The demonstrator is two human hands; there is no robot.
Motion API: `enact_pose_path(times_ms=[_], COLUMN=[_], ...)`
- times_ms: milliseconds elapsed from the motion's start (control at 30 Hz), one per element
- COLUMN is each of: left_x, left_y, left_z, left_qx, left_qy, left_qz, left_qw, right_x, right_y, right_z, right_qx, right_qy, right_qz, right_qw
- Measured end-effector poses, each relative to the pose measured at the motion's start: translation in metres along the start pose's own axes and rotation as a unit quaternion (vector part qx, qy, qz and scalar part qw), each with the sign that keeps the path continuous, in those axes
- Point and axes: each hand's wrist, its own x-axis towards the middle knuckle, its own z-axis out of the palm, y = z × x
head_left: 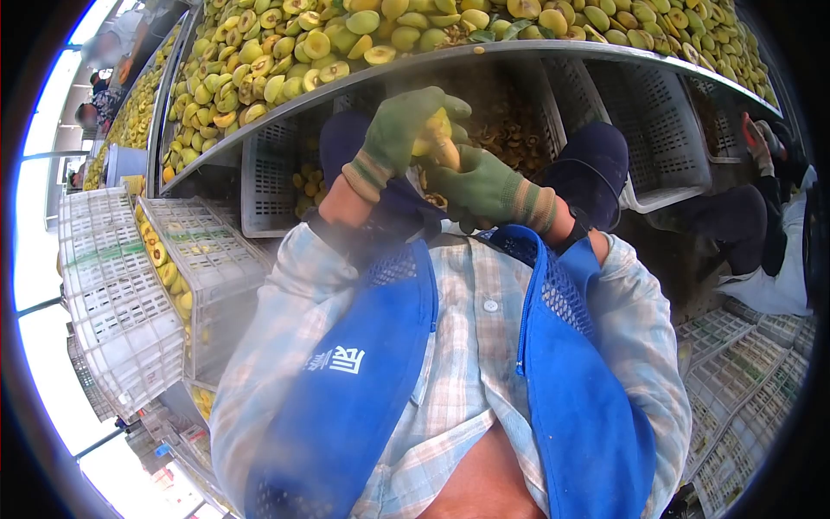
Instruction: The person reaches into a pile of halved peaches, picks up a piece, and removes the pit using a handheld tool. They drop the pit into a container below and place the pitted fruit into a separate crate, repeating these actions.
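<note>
Both my hands wear green gloves with tan striped cuffs and meet over a crate between my knees. My left hand (405, 138) has its fingers closed around a yellow-green fruit (432, 130). Against that fruit, my right hand (488, 183) is closed, with a bare thumb or finger showing at its tip; what it grips is hidden. Below and behind the hands, a crate (553, 104) contains brown fruit pieces or pits. Halved green-yellow fruits (316, 43) are heaped on a metal-edged table (363, 76) just beyond.
White crates (121, 285) are stacked at the left, some with yellow fruit. Another crate (272, 182) stands under the table, and an empty-looking one (661, 130) is right of my knee. A co-worker's gloved hand (761, 147) shows at far right; other people are at upper left.
</note>
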Motion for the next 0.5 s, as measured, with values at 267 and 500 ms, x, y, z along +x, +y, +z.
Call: enact_pose_path(times_ms=[267, 500], left_x=[0.012, 0.008], left_y=[-0.009, -0.002], left_z=[-0.008, 0.007], left_qx=[-0.203, -0.043], left_qy=[-0.019, 0.080], left_qz=[-0.218, -0.043], left_qw=[0.954, 0.995], right_x=[0.019, -0.005], right_y=[0.026, -0.009], right_z=[-0.005, -0.001], right_qx=[-0.060, 0.062], right_qy=[0.016, -0.006], right_qz=[-0.124, 0.003], right_qw=[0.990, 0.998])
